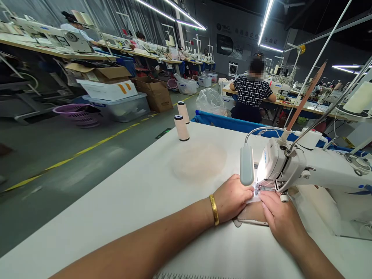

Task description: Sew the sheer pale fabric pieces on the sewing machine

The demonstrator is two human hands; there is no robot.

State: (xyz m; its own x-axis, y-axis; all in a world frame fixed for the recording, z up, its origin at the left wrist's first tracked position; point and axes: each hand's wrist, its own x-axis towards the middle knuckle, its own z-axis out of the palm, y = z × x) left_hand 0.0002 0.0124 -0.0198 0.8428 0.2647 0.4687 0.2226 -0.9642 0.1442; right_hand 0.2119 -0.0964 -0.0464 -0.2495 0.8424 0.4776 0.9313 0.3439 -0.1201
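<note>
Both my hands rest on the white table [139,193] at the needle of a white sewing machine [305,170]. My left hand [232,197], with a gold bangle on its wrist, lies curled on a small pale piece of fabric [252,215] just left of the presser foot. My right hand [280,217] presses flat on the same piece from the right, fingertips near the needle. A grey gooseneck lamp [247,164] hangs over the left hand and lights the needle area.
Two thread cones [181,128] stand at the table's far edge. A blue bin edge [232,123] lies behind the table. A person in a patterned top [251,95] sits at another station ahead. Boxes, crates and a purple basket [78,113] line the aisle on the left.
</note>
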